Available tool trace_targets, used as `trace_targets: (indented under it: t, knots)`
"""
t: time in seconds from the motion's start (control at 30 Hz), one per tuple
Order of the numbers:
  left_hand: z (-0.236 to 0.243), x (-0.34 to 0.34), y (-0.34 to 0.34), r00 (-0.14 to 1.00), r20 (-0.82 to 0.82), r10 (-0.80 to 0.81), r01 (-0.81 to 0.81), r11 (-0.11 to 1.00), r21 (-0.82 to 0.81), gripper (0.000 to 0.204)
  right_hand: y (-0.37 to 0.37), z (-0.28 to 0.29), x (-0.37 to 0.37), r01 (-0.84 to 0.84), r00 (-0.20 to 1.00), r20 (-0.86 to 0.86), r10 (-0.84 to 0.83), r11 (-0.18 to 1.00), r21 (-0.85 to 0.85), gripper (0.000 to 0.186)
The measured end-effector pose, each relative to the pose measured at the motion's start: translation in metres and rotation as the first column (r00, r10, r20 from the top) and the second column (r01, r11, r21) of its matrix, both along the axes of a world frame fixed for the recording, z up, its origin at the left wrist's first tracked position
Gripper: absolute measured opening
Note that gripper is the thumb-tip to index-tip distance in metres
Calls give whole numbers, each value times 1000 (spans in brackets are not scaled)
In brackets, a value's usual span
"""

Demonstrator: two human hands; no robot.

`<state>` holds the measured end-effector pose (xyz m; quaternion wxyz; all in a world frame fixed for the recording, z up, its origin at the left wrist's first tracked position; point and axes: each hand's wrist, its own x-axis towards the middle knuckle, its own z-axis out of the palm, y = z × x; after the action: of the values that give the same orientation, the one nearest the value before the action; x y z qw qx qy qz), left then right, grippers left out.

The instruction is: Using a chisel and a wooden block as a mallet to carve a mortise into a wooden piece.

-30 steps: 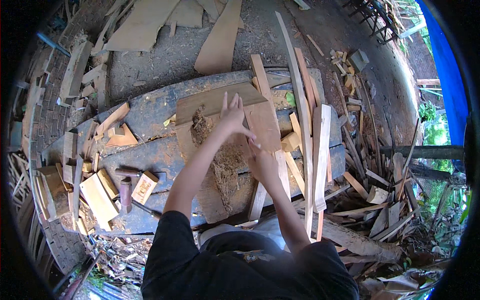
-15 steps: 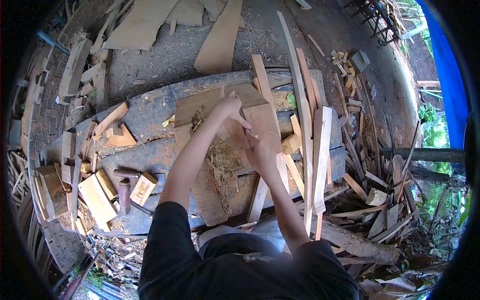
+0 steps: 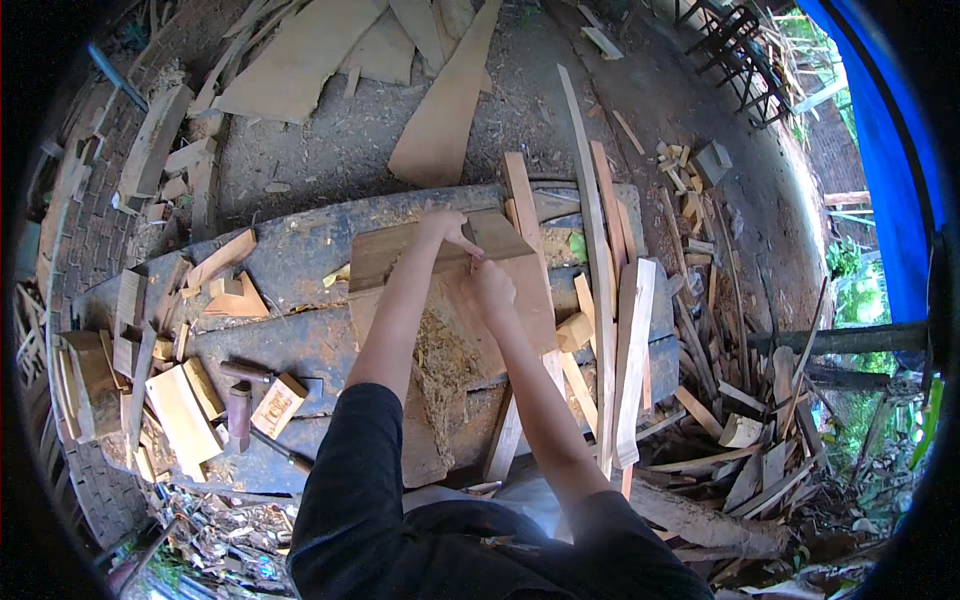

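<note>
A broad wooden block (image 3: 385,255) with a darker top strip and a paler near face lies on the dark bench in front of me. My left hand (image 3: 445,226) is closed at its far edge, thumb stretched toward the right hand. Just nearer, my right hand (image 3: 490,290) is curled into a fist over the block, against the left thumb. Whatever tool sits between them is too small and covered to name. Wood shavings (image 3: 440,365) are heaped on the block's near side, below my hands.
At left on the bench (image 3: 300,235) lie a mallet-like tool (image 3: 239,410), a handled tool (image 3: 246,372) and pale wood blocks (image 3: 183,410). Long planks (image 3: 632,350) lean across the right side. Scrap wood (image 3: 760,440) is piled beyond them; thin sheets (image 3: 445,130) lie on the ground.
The whole view has shifted, so the bench sits lower in the picture. Both hands have moved away from me and slightly left over the block, and they are now closer together.
</note>
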<state>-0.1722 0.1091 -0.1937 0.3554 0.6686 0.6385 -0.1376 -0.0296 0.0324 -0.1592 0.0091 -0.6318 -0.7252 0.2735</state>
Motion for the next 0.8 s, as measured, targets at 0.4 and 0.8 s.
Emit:
trace_targets:
  t: [0.4, 0.8]
  knots:
    - [11, 20, -26, 999, 19, -47, 43, 986, 159, 118, -40, 39, 41, -128, 992, 18, 128, 992, 22, 40]
    - [87, 82, -141, 950, -300, -82, 191, 914, 357, 131, -137, 95, 97, -175, 983, 35, 178, 982, -74, 48]
